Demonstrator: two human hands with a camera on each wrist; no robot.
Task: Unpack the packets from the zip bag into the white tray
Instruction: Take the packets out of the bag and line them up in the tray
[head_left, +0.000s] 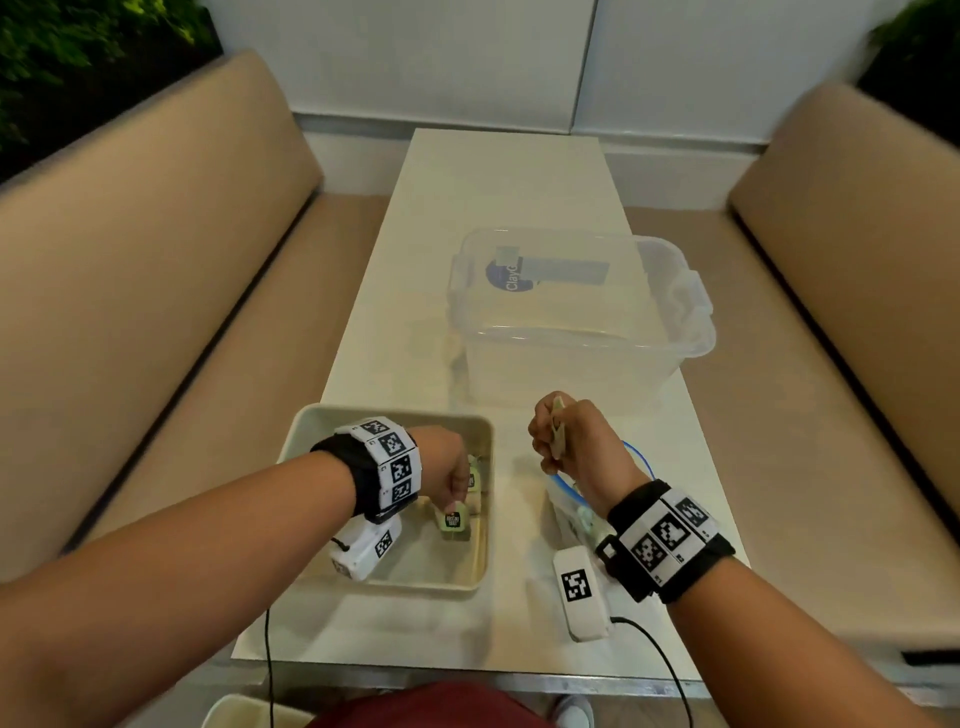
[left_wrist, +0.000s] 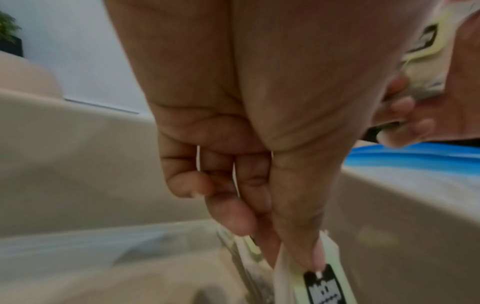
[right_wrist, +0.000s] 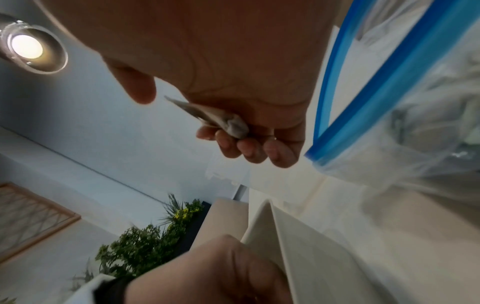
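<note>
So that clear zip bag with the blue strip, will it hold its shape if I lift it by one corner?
Probably not. The zip bag looks like thin crinkled film, so it should sag and fold. It likely weighs little, with few packets visible inside. Its open blue mouth may let those slide out if tipped.

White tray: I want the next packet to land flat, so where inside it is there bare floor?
The white tray shows bare floor along its near edge. Its right side is crowded: packets lie there, and the left hand holds another packet over them. The wrist hides the left part.
</note>
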